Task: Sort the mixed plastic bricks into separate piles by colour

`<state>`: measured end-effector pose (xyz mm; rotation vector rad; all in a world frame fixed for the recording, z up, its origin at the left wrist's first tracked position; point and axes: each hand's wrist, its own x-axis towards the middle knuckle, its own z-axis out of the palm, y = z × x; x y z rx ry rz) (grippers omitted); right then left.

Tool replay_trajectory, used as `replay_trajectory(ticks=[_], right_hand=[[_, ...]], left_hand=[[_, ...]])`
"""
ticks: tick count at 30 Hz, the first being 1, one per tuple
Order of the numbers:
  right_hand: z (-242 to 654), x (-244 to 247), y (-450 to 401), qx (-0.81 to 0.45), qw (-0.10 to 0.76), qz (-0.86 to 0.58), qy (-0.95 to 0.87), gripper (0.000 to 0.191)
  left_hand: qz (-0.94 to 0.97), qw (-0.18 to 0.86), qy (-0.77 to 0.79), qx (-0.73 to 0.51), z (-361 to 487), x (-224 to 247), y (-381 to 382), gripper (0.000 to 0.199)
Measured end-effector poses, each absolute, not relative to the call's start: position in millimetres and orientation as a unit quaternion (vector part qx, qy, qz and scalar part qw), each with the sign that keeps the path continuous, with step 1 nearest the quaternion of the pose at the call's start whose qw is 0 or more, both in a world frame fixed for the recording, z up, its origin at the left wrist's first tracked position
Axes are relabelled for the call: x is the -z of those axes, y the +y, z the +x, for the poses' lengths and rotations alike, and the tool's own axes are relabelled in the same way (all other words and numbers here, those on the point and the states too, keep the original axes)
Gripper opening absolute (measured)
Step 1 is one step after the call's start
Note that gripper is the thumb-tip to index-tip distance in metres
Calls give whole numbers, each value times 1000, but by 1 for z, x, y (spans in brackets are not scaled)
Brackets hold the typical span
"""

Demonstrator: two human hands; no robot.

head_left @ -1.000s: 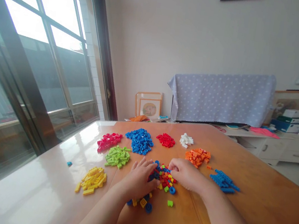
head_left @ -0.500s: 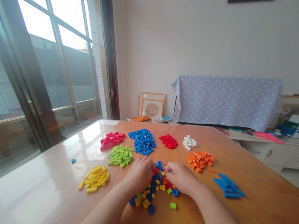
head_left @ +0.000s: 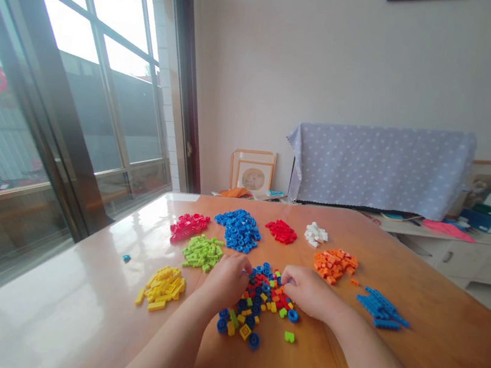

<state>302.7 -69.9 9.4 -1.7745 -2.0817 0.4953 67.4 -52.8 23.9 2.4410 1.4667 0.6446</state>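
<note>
A mixed heap of small toy building bricks (head_left: pixel 261 300) in blue, red, yellow, green and orange lies between my hands. At its left edge is my left hand (head_left: pixel 225 280), fingers curled in and the tips partly hidden. My right hand (head_left: pixel 308 292) is bent over the heap's right side with thumb and fingers close together. Whether either hand pinches a brick is hidden. Close to me, a lone green brick (head_left: pixel 289 337) and a blue round piece (head_left: pixel 254 341) lie at the heap's near side.
Sorted piles surround the heap: yellow (head_left: pixel 163 285), lime green (head_left: pixel 202 253), pinkish red (head_left: pixel 189 226), blue (head_left: pixel 238 230), red (head_left: pixel 281 232), white (head_left: pixel 316 234), orange (head_left: pixel 335 266) and long blue bricks (head_left: pixel 380 307). A small blue piece (head_left: pixel 126 258) sits alone on the wooden table (head_left: pixel 83 313).
My hands have drawn slightly apart, the left one leftward and the right one rightward, so more of the mixed heap shows between them. The camera view has shifted a little.
</note>
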Motion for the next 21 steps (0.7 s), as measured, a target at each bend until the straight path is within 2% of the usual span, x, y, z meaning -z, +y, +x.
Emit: replay_trajectory(ticks=[7, 14, 21], right_hand=[[319, -3, -65, -185, 191, -663, -700, 14], [318, -2, -64, -189, 213, -660, -695, 16], [322, -6, -68, -205, 199, -647, -707, 15]], left_hand=[[832, 130, 499, -206, 70, -27, -55, 24], [860, 88, 454, -213, 82, -12, -46, 26], [857, 98, 471, -183, 89, -14, -45, 18]])
